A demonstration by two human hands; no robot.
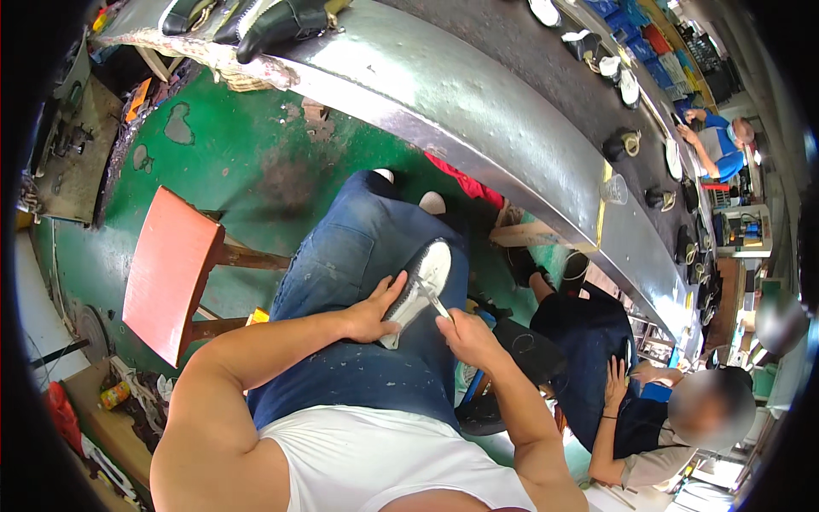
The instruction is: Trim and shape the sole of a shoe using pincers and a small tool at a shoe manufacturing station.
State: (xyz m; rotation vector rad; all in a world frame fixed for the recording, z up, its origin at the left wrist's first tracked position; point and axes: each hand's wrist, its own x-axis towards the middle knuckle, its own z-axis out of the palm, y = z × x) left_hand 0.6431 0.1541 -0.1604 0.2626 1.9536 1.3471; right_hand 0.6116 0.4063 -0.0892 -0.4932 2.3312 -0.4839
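Clamping thin tool (433,299) in right fingers (446,328), left fingers (395,291) spread against shoe (433,263), cardboard box (92,403) holding scraps (150,404)

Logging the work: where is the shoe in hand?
In the head view, the white-soled shoe is near the centre, over the blue trousers, left hand at its left, right hand at its right.

Centre of frame, upturned white-soled shoe (424,286) on denim lap (337,256), left hand (371,312) along its side, right hand (472,338) gripping slim tool (433,299) over it (exact kind unclear), reddish seat (173,277) at left, metal-edged bench (478,107) across top, co-worker (653,427) lower right.
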